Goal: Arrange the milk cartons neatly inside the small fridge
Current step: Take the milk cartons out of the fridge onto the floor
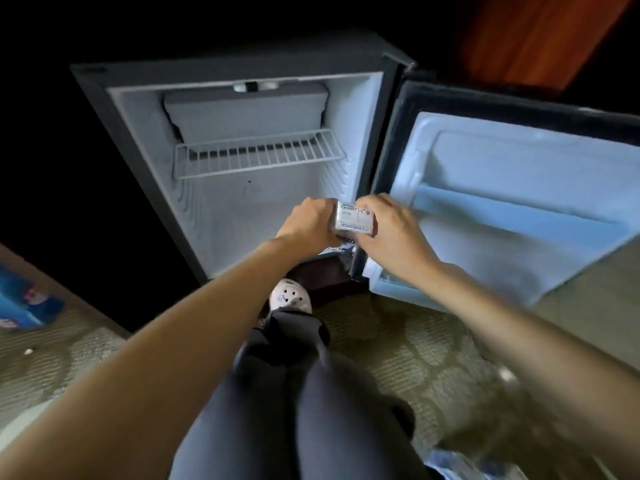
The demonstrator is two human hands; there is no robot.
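A small white milk carton [354, 219] with printed labels is held at the lower right front of the open small fridge [221, 220]. My left hand [308, 225] grips its left side. My right hand [391, 230] grips its right side, thumb on top. The carton's lower part is hidden behind my hands. The fridge cavity holds a white wire shelf [258, 155] with nothing on it, and its floor shows no other cartons.
The fridge door [512, 202] stands open to the right, with moulded door shelves. A blue package [24, 303] lies on the carpet at the far left. My knees and a white clog [290, 298] are in front of the fridge.
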